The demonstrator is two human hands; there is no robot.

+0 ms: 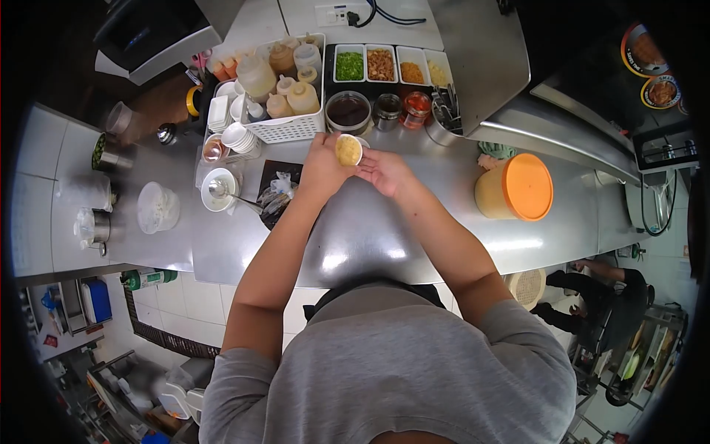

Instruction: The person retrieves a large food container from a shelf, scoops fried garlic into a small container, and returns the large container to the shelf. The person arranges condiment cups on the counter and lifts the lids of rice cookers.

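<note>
Near the back of the steel counter, my left hand [323,169] is closed around a small white cup [348,150] filled with a pale yellow, crumbly food. My right hand [382,172] meets the cup from the other side, its fingertips at the rim and its other fingers partly spread. Just behind the cup stands a round container of dark liquid [348,111]. To the left, a white bowl [220,189] with a spoon in it rests beside a black plastic sheet [278,194].
A white basket of sauce bottles [287,132] stands at the back left, beside trays of chopped toppings [380,65]. On the right is a large tub with an orange lid [528,187]. A plastic container [158,207] sits far left. Another person [614,296] is at the lower right.
</note>
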